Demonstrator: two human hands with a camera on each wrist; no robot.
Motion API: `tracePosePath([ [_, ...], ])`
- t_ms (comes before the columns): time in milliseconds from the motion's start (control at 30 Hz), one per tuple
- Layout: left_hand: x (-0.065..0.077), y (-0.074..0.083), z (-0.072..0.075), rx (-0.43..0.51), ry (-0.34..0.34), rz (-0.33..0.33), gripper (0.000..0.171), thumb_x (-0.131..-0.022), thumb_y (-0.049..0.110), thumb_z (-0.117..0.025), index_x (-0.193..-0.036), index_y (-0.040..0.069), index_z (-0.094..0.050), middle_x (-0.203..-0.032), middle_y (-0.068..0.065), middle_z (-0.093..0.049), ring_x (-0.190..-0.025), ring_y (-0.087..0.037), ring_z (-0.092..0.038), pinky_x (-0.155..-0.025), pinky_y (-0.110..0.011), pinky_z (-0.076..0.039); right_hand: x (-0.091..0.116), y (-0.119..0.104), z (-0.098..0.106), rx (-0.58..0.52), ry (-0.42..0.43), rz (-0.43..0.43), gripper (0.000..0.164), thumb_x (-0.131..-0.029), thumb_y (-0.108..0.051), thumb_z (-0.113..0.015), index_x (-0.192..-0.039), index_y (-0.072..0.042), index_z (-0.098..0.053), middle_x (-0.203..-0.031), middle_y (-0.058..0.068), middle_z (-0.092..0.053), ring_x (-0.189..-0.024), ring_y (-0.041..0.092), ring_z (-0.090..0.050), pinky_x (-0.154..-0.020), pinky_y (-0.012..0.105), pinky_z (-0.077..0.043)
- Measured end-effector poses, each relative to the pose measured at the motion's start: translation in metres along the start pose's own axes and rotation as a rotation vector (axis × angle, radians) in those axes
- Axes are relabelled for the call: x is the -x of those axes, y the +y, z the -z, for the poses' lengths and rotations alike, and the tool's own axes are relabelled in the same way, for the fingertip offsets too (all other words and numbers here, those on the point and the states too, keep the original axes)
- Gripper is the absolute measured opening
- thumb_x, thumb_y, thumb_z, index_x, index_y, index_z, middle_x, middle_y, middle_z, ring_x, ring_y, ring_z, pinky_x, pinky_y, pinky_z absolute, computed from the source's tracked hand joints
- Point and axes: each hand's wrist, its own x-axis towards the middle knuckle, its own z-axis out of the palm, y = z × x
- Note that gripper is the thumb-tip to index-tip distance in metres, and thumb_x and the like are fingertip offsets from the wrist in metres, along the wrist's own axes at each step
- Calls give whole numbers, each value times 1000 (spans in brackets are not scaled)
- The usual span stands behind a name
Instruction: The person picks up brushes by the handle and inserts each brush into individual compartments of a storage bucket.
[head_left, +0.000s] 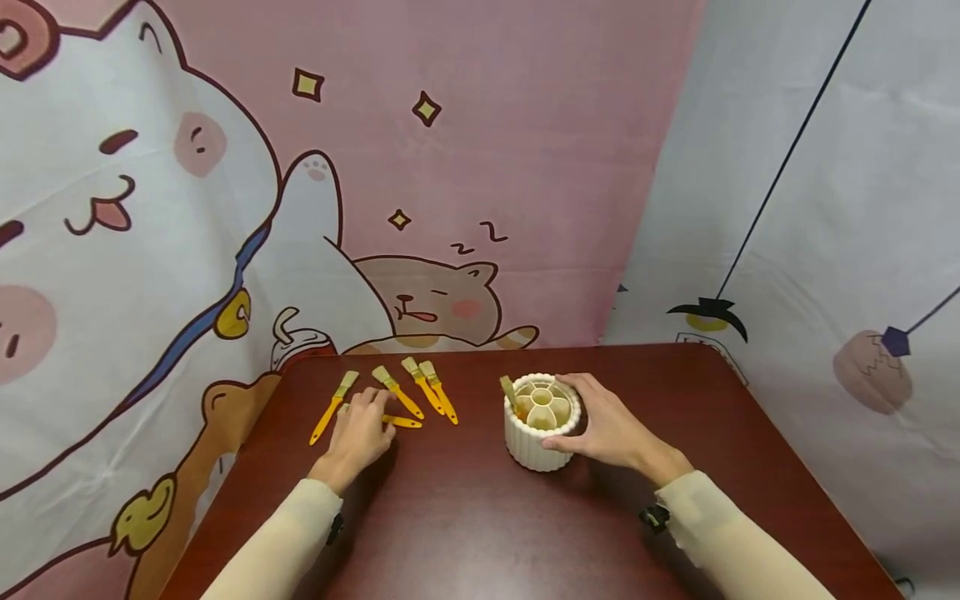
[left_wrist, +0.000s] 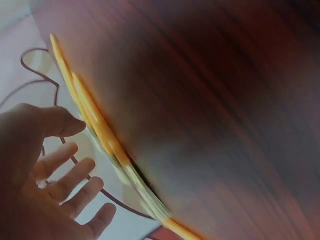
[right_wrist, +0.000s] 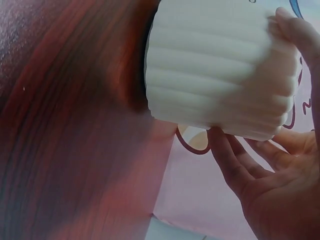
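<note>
A white ribbed round organizer (head_left: 542, 442) with petal-shaped compartments stands on the table, and one paintbrush (head_left: 508, 389) leans upright in its left side. My right hand (head_left: 611, 425) grips the organizer from the right, thumb at the near rim and fingers around the far side; the right wrist view shows its fluted wall (right_wrist: 220, 70) between thumb and fingers. My left hand (head_left: 362, 433) hovers over a flat paintbrush with a yellow handle (head_left: 402, 422), covering part of its bristle end. In the left wrist view its fingers (left_wrist: 75, 182) are spread and loosely bent, with nothing between them.
Left of my left hand lies another yellow-handled brush (head_left: 330, 412). Beyond it is a further brush (head_left: 399, 392), and right of that a pair of brushes (head_left: 435, 392) lies close together. The dark red table (head_left: 480, 517) ends at a cartoon-printed cloth (head_left: 525, 167).
</note>
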Motion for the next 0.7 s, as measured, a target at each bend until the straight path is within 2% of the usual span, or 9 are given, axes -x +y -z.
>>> tracePosePath([
  [133,1,-16,3,-27,-36,-8,50,-98,7,-86,-146,6,-74,-147,-21,-74,-141,-49,-66,-114,-77,-55,1,-2,-1,1,13,-5,116,-81,-69,-102,-166,-6,-55,-161,11,-63,-144,33,-69,-117,61,-61],
  [300,0,-30,5,-55,-53,-47,43,-99,2,-82,-142,6,-77,-143,-20,-79,-141,-47,-69,-112,-79,-54,3,-5,-2,4,14,-26,117,-80,-67,-103,-165,-5,-54,-161,12,-63,-144,33,-69,-118,59,-61],
  [567,1,-45,1,-86,-40,-60,31,-101,3,-87,-131,10,-83,-132,-14,-82,-128,-44,-75,-109,-73,-57,3,-8,-3,15,45,-28,115,-79,-67,-104,-163,-4,-56,-156,12,-65,-139,33,-71,-115,60,-62],
  [700,2,-48,0,-91,-32,-91,27,-100,6,-90,-126,11,-84,-124,-12,-81,-118,-42,-75,-103,-70,-58,4,-10,-4,14,43,-55,116,-78,-69,-104,-163,-6,-55,-155,10,-64,-139,33,-71,-115,59,-62],
])
